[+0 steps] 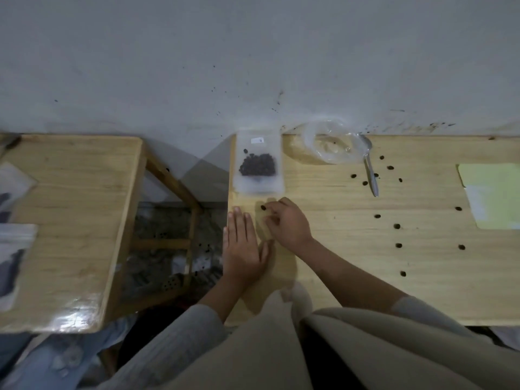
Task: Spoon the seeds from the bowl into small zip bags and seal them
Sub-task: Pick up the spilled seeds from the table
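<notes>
Filling an empty zip bag (263, 220): flat left hand (242, 246) presses it, right hand (287, 220) pinches its mouth; next, spoon (371, 170) seeds in.

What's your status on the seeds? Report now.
Left hand flat on table. Right hand picking at stray seed. Filled zip bag ahead. Loose seeds scattered right.

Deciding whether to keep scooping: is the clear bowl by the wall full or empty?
Nearly empty. The clear bowl shows bare bottom with only a speck or two; the spoon lies beside it, loose seeds scattered over the table.
</notes>
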`<action>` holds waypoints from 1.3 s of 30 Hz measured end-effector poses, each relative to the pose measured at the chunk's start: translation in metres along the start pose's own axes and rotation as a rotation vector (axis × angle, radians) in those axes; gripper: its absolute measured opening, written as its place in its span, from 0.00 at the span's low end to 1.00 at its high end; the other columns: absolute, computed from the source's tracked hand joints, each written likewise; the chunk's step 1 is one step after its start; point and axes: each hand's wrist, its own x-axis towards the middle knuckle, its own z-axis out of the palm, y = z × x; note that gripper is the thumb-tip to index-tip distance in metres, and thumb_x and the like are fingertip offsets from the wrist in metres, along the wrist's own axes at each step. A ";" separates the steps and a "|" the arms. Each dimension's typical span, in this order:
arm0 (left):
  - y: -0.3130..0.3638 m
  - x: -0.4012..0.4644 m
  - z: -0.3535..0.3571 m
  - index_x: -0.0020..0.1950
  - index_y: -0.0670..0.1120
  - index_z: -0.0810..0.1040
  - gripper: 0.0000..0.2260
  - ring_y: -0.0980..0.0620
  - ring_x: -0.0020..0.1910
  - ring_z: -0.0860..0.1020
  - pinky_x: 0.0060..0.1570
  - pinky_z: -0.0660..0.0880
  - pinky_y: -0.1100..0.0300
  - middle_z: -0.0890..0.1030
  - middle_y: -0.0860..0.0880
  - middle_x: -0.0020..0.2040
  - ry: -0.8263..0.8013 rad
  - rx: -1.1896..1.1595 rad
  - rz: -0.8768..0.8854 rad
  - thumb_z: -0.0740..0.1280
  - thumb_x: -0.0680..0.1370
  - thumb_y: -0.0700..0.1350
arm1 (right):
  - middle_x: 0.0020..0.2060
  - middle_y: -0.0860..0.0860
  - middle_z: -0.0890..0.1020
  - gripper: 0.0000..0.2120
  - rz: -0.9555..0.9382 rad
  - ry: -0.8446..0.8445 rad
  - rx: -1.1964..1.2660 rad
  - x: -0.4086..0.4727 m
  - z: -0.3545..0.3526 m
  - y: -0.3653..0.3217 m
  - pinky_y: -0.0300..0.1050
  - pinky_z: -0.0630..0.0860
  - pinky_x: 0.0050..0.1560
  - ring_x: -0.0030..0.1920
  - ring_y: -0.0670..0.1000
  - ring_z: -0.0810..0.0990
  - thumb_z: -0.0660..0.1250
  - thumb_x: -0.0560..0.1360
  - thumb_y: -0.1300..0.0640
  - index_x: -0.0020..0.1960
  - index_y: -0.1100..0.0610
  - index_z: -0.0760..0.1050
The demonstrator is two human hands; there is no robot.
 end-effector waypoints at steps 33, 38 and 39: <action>0.002 -0.003 0.004 0.76 0.37 0.56 0.36 0.38 0.76 0.52 0.72 0.52 0.42 0.54 0.37 0.77 0.052 0.045 -0.029 0.49 0.76 0.62 | 0.45 0.58 0.84 0.09 0.500 0.295 0.002 -0.178 -0.056 0.101 0.39 0.70 0.45 0.46 0.57 0.81 0.66 0.76 0.61 0.53 0.62 0.81; 0.005 -0.003 0.004 0.76 0.38 0.56 0.34 0.40 0.77 0.49 0.73 0.49 0.42 0.52 0.39 0.78 0.047 0.016 -0.062 0.55 0.78 0.59 | 0.43 0.57 0.81 0.15 0.594 0.311 0.065 -0.175 -0.064 0.099 0.45 0.71 0.40 0.42 0.55 0.78 0.68 0.75 0.53 0.56 0.62 0.75; 0.007 -0.004 0.005 0.76 0.38 0.55 0.33 0.40 0.77 0.48 0.73 0.48 0.42 0.52 0.39 0.78 0.049 0.008 -0.072 0.57 0.79 0.57 | 0.43 0.56 0.81 0.20 0.624 0.317 0.107 -0.179 -0.068 0.100 0.46 0.73 0.40 0.41 0.53 0.77 0.70 0.73 0.51 0.60 0.60 0.73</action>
